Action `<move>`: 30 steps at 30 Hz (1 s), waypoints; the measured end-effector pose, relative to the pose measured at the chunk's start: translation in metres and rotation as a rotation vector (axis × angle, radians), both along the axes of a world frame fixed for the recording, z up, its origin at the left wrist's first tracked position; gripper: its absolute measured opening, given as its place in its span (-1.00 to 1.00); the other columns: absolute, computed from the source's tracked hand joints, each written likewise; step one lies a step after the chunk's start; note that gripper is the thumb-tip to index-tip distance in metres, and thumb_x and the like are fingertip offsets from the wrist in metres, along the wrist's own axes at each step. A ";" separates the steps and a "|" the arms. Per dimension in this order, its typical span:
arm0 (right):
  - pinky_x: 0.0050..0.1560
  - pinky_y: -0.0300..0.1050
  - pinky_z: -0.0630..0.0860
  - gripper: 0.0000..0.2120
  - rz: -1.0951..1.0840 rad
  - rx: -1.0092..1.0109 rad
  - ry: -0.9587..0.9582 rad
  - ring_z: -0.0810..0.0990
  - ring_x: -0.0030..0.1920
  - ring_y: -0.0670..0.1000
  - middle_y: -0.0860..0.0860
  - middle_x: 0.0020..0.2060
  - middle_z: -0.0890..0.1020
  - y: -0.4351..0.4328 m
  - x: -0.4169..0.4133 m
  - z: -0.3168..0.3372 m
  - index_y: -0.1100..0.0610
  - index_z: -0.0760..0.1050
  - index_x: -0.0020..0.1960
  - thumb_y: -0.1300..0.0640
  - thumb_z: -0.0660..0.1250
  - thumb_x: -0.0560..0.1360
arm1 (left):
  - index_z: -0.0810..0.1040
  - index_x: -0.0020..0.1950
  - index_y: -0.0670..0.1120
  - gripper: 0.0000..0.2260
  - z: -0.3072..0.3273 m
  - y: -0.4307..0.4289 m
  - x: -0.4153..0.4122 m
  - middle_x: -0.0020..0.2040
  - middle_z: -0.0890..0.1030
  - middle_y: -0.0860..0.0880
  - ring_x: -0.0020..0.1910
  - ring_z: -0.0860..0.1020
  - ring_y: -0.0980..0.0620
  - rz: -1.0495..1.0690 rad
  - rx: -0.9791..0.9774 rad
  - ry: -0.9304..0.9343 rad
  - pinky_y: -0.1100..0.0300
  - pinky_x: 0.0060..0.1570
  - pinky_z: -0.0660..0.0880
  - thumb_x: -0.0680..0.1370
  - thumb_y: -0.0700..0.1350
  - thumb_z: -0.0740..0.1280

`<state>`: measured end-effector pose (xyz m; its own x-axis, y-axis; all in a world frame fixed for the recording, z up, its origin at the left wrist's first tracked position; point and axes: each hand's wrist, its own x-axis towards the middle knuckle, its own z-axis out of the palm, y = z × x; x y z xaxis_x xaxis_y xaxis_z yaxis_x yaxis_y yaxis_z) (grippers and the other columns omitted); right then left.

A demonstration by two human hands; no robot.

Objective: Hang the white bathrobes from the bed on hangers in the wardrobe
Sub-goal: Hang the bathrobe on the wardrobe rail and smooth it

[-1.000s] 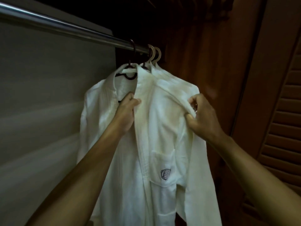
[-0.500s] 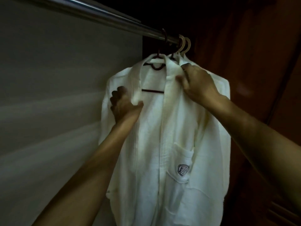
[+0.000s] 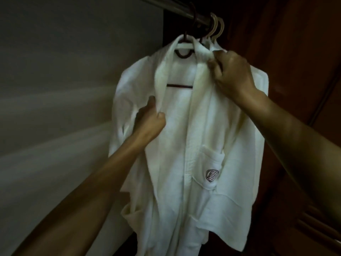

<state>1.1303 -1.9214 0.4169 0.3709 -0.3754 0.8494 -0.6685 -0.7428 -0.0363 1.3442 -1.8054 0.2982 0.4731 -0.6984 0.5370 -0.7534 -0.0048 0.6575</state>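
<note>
A white bathrobe with a dark emblem on its chest pocket hangs on a dark hanger from the metal wardrobe rail. My left hand grips the robe's left lapel at chest height. My right hand pinches the right side of the collar just below the hanger hook. Behind this robe, pale hangers carry more white fabric, mostly hidden.
A pale grey wardrobe wall runs along the left. Dark wooden panelling and a louvred door close in on the right. The wardrobe interior is dim.
My right hand has shifted from the shoulder up to the collar near the hook. My left hand has slid down and left along the lapel, opening the robe front so the hanger bar shows.
</note>
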 end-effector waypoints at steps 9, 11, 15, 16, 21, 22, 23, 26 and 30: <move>0.21 0.10 0.33 -0.46 -0.129 -0.076 -0.220 0.43 0.26 0.16 0.11 0.25 0.48 0.080 0.020 -0.128 0.09 0.44 0.38 -0.05 0.44 0.46 | 0.38 0.41 -0.03 -0.59 -0.080 0.009 -0.021 0.24 0.60 -0.05 0.18 0.59 -0.07 -0.039 -0.021 0.240 0.04 0.20 0.54 0.56 -0.10 0.30; 0.16 0.10 0.39 -0.31 -0.186 0.084 -0.247 0.44 0.22 0.14 0.08 0.26 0.47 0.080 0.028 -0.153 0.11 0.39 0.38 -0.18 0.48 0.39 | 0.35 0.44 -0.04 -0.60 -0.095 0.008 -0.025 0.27 0.59 -0.10 0.22 0.58 -0.16 -0.012 -0.007 0.204 -0.10 0.22 0.54 0.61 -0.03 0.26; 0.04 0.09 0.40 -0.49 -0.225 0.285 -0.240 0.50 0.12 0.19 0.09 0.16 0.51 0.061 0.042 -0.177 0.13 0.46 0.26 0.01 0.44 0.36 | 0.40 0.17 0.01 -0.85 -0.132 0.010 -0.033 0.05 0.61 -0.05 0.04 0.61 -0.17 0.020 0.157 0.050 -0.05 0.04 0.56 0.65 0.02 0.20; 0.00 0.08 0.39 -0.66 -0.232 0.320 -0.209 0.51 0.06 0.20 0.07 0.06 0.55 0.059 0.043 -0.182 0.11 0.53 0.15 0.07 0.36 0.39 | 0.41 0.14 0.00 -0.85 -0.144 0.013 -0.032 0.05 0.60 -0.05 0.05 0.61 -0.17 0.016 0.210 -0.007 -0.01 0.02 0.54 0.66 0.04 0.18; 0.01 0.06 0.37 -0.82 -0.316 0.421 -0.168 0.54 0.02 0.13 -0.04 -0.12 0.64 0.068 0.028 -0.201 0.01 0.58 0.05 -0.02 0.28 0.54 | 0.53 0.33 -0.06 -0.66 -0.189 0.037 -0.015 0.21 0.61 -0.04 0.16 0.59 -0.08 0.057 0.313 0.001 0.06 0.13 0.53 0.68 0.08 0.16; 0.06 0.07 0.38 -0.69 -0.305 0.428 -0.264 0.53 0.06 0.10 -0.03 -0.05 0.62 0.072 0.026 -0.201 0.04 0.53 0.13 -0.13 0.36 0.50 | 0.52 0.35 -0.05 -0.67 -0.191 0.042 -0.014 0.20 0.59 -0.03 0.13 0.59 -0.06 0.059 0.244 0.042 0.04 0.13 0.54 0.67 0.07 0.19; 0.13 0.10 0.39 -0.50 -0.302 0.440 -0.352 0.50 0.12 0.09 0.00 0.04 0.58 0.075 0.026 -0.200 0.07 0.48 0.21 -0.23 0.43 0.44 | 0.52 0.34 -0.04 -0.69 -0.190 0.047 -0.016 0.17 0.58 -0.02 0.09 0.59 -0.04 0.048 0.184 0.067 0.06 0.10 0.55 0.67 0.05 0.23; 0.20 0.13 0.34 -0.36 -0.365 0.367 -0.398 0.47 0.19 0.14 0.06 0.13 0.53 0.074 0.029 -0.207 0.11 0.43 0.26 -0.23 0.48 0.34 | 0.59 0.25 -0.04 -0.78 -0.189 0.064 -0.044 0.07 0.65 0.02 0.00 0.62 0.06 -0.101 0.061 0.096 0.19 -0.03 0.52 0.66 0.00 0.30; 0.21 0.11 0.30 -0.73 -0.370 0.576 -0.259 0.58 0.13 0.17 0.06 0.03 0.62 0.059 0.017 -0.199 0.12 0.49 0.12 0.07 0.30 0.45 | 0.62 0.27 -0.02 -0.75 -0.184 0.074 -0.073 -0.04 0.69 0.15 -0.15 0.62 0.22 -0.258 0.123 0.207 0.36 -0.15 0.51 0.61 -0.02 0.41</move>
<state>1.1475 -1.8624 0.2182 -0.0525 -0.8506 0.5232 -0.7890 -0.2858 -0.5438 1.2713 -1.7316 0.1142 0.3630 -0.8624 0.3528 -0.5909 0.0797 0.8028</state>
